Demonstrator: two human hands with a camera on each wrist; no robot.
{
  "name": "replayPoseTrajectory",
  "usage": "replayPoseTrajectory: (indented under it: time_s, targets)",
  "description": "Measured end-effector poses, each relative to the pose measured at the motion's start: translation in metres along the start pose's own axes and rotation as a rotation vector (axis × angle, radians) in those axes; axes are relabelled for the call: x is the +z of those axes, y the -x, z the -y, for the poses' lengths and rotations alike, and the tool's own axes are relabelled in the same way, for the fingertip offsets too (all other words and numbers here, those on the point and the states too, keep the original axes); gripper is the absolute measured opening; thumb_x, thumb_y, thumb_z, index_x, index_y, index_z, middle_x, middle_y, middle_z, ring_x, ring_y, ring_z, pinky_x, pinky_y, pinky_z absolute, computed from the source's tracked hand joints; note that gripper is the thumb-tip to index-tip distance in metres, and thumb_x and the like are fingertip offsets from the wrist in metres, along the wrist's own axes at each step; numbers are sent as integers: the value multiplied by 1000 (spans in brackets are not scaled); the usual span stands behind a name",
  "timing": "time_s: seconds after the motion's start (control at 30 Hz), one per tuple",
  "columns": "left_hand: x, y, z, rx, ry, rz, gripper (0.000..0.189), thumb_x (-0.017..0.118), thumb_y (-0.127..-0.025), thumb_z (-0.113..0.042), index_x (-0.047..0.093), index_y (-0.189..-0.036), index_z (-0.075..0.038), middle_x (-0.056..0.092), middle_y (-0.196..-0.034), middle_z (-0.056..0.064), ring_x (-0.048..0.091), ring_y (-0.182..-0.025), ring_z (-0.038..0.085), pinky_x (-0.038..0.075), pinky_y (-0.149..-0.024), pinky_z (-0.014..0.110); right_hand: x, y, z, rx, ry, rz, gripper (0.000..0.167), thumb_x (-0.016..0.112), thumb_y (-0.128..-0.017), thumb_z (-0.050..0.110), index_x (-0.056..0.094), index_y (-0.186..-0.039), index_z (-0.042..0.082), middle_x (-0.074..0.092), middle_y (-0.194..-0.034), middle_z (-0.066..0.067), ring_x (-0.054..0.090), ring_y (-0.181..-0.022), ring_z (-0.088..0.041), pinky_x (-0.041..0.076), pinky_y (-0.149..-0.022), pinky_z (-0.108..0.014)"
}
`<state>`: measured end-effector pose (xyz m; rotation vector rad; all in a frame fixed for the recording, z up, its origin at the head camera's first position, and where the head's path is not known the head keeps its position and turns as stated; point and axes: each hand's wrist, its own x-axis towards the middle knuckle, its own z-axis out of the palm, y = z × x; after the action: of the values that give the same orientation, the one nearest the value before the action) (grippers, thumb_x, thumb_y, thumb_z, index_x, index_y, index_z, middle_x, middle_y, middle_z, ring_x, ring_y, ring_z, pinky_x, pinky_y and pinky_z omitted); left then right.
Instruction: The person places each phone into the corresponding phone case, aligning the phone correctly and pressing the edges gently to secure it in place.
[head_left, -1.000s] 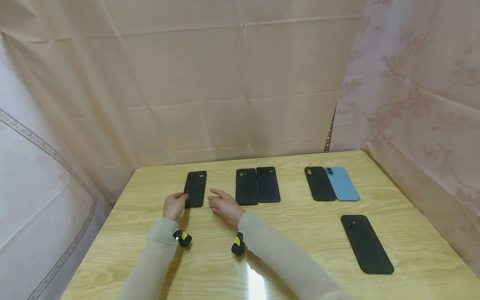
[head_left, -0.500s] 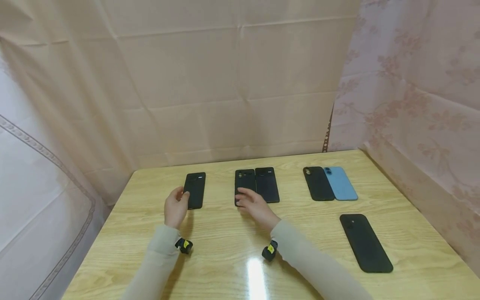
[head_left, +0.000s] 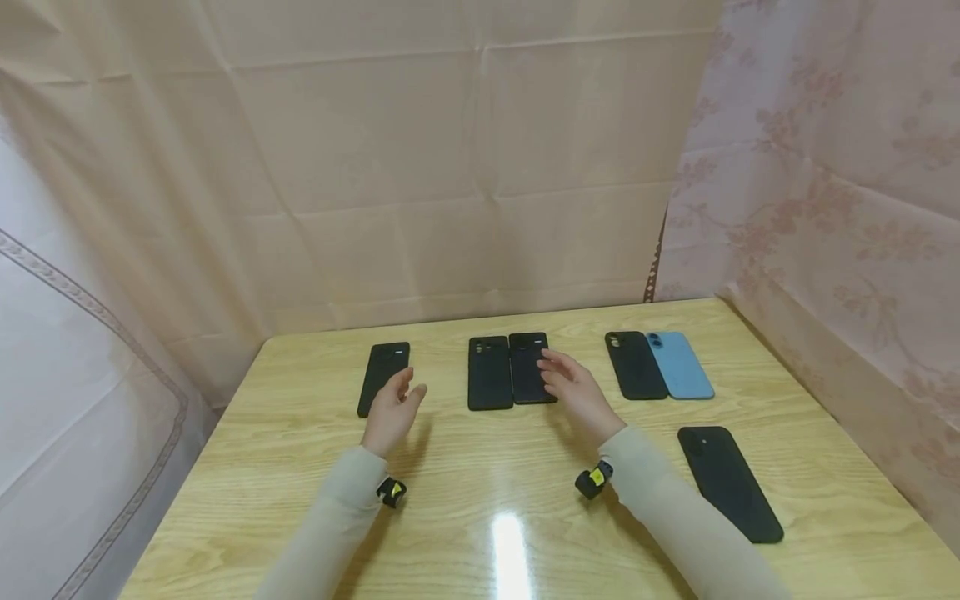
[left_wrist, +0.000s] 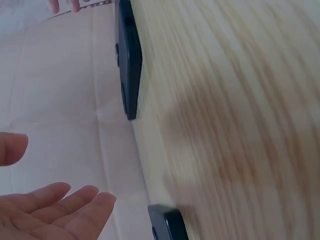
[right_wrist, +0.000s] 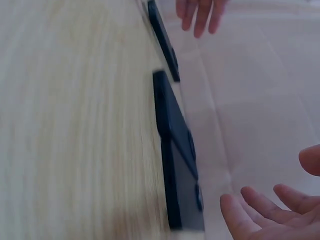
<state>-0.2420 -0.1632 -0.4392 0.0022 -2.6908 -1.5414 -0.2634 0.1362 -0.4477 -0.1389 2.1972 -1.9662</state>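
My left hand point(head_left: 392, 414) is raised just off the lower right side of a dark phone point(head_left: 373, 379) lying at the table's left, and its fingers hold nothing. Loosely bent fingers and a thumb spread apart show on my right hand point(head_left: 581, 396), whose fingertips overlap the right edge of a dark phone point(head_left: 527, 383). Flush along that phone's left side lies a black phone case point(head_left: 490, 375) with camera cutouts. In the right wrist view the hand point(right_wrist: 270, 215) is empty, with this side-by-side pair point(right_wrist: 170, 110) beside it.
Farther right, a black phone case point(head_left: 636, 367) lies against a light blue phone point(head_left: 682, 367). A larger black phone point(head_left: 723, 467) rests near the right front, partly behind my right sleeve. Beige cloth point(head_left: 375, 167) hangs behind the wooden table point(head_left: 450, 500).
My left hand has let go of the left phone and shifted right. My right hand has moved right, past the black case to the dark phone beside it. The phones stay in place.
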Motion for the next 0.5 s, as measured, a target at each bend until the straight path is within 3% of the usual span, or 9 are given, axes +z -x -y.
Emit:
replayPoseTrajectory:
  time_s: [0.2,0.33,0.5]
  targets:
    - [17,-10,-6,-11,-48,93,66,56,-99,-32,29,-153,-3,32,-157,20,34,-142,43,35,-114,54,-18,-16,-4,51,101,-9,54,41,-105,22,25,-154,6,33,-156,-20,33,-144,-36,32,-118,-49]
    - [28,-17,-10,-45,-86,169,74,58,-97,-41,25,-155,-7,29,-159,18,31,-144,42,32,-114,59,-20,-27,-5,99,179,-17,57,43,-104,30,26,-154,7,30,-158,-19,32,-145,-37,32,-117,-50]
    - [42,-26,-13,-55,-129,210,75,56,-98,-42,24,-155,-5,28,-159,19,27,-146,41,26,-118,58,-20,-39,-6,147,237,5,63,44,-103,37,23,-155,8,23,-161,-20,24,-148,-37,26,-120,-52]
